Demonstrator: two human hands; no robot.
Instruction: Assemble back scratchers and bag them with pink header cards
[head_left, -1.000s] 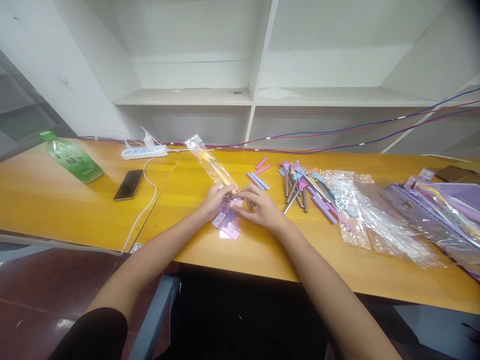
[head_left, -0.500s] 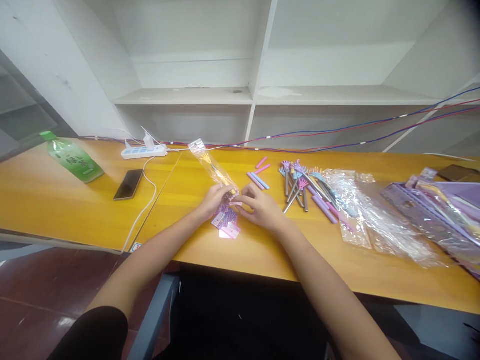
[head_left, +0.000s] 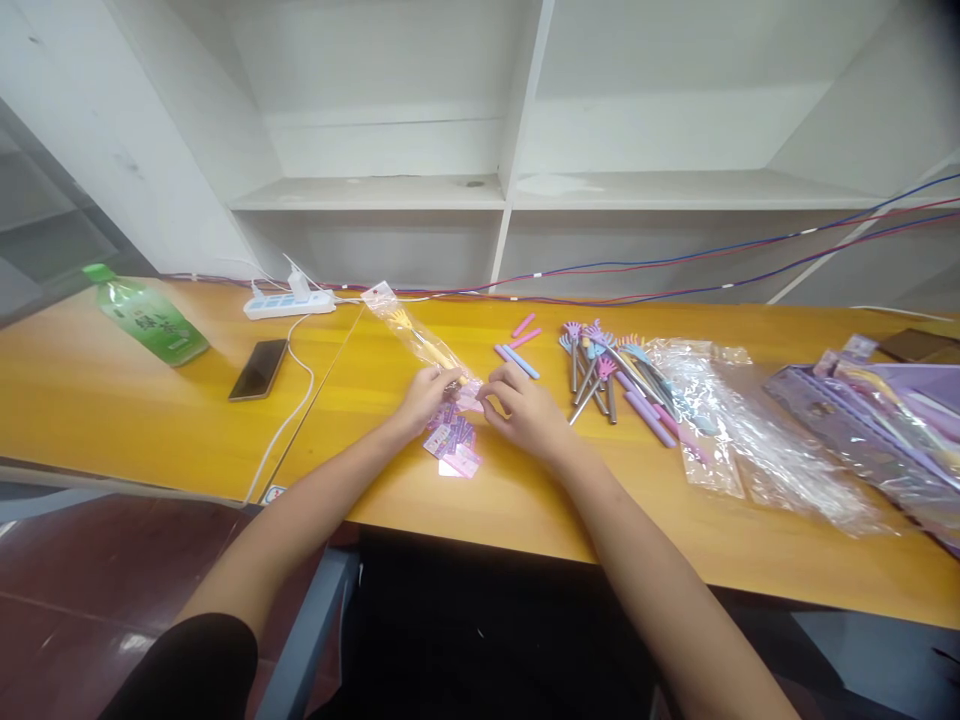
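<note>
My left hand point(head_left: 426, 398) is closed on the lower end of a clear plastic bag point(head_left: 381, 300). Inside the bag lies a yellow hand-shaped back scratcher point(head_left: 431, 348), its claw toward the far end. At the near end of the bag a small pink card point(head_left: 470, 396) shows between my hands. My right hand point(head_left: 525, 412) has its thumb and forefinger pinched at the bag's edge by the card. Just below my hands, several purple and pink cards point(head_left: 452, 443) lie in a loose pile on the table.
Right of my hands lie short coloured tubes point(head_left: 521, 362), a heap of back scratchers point(head_left: 592, 365), and clear bags point(head_left: 750, 440). A purple box point(head_left: 817, 415) stands far right. Leftward are a phone point(head_left: 259, 369), a power strip point(head_left: 289, 304) and a green bottle point(head_left: 154, 318).
The pink card has moved from my right fingers up to the near end of the bag, flatter now. The bag's far end has shifted slightly left.
</note>
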